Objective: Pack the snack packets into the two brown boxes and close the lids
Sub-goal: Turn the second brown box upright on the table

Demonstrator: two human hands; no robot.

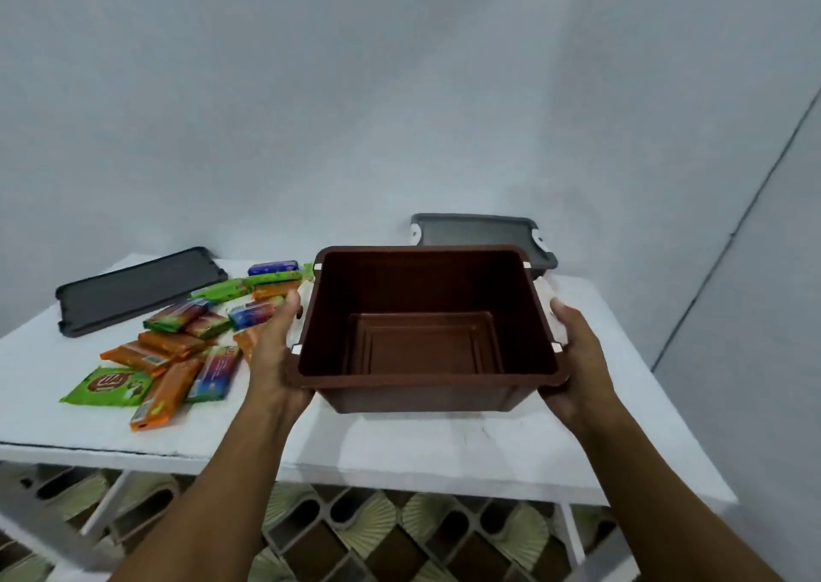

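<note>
Right now the brown box [422, 388] is held between both hands over the near middle of the white table [444, 448]. It sits open side up with no packet in it, and I cannot tell whether its base touches the tabletop. The left hand [275, 350] lies flat against the box's left wall with fairly straight fingers, pressing rather than gripping. The right hand [577, 355] curls round the right rim. The snack packets [177, 346] lie in a loose heap on the left of the table, just beside the left hand, so packing has not started. One dark lid [137, 288] lies flat at the far left, and a second lid [475, 230] rests behind the box by the wall. Only one box is in view. The main risk, I think, is on the left side: since that hand only presses, easing off could let the box tip or slide. Setting the box down leftward could land it on the heap or sweep a packet away; an orange packet [164, 399] lies close to the front edge. Pushing the box back could knock the second lid.
</note>
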